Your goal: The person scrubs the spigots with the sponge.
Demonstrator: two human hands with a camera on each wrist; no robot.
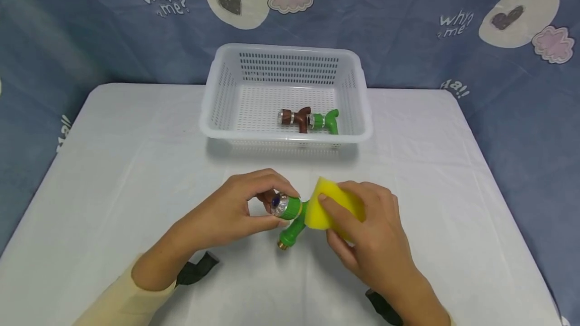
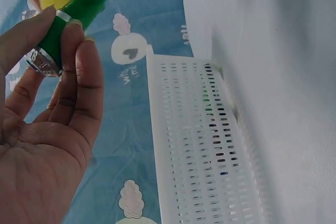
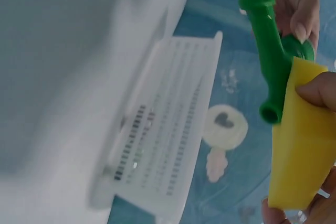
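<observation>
My left hand (image 1: 244,208) pinches a green tap (image 1: 293,230) by its round knob, which has a silver, jewel-like end. The tap's brass threaded end points down and toward me in the head view. My right hand (image 1: 373,235) grips a yellow sponge (image 1: 334,205) and holds it against the tap's body. In the right wrist view the sponge (image 3: 302,145) lies along the green tap (image 3: 269,45), beside its open spout. The left wrist view shows my left hand's (image 2: 58,108) thumb and fingers around the green knob.
A white perforated basket (image 1: 285,137) stands at the back middle of the white-covered table (image 1: 136,165). Inside it lie a brown tap (image 1: 301,118) and another green tap (image 1: 332,121). Behind hangs a blue patterned cloth (image 1: 389,24).
</observation>
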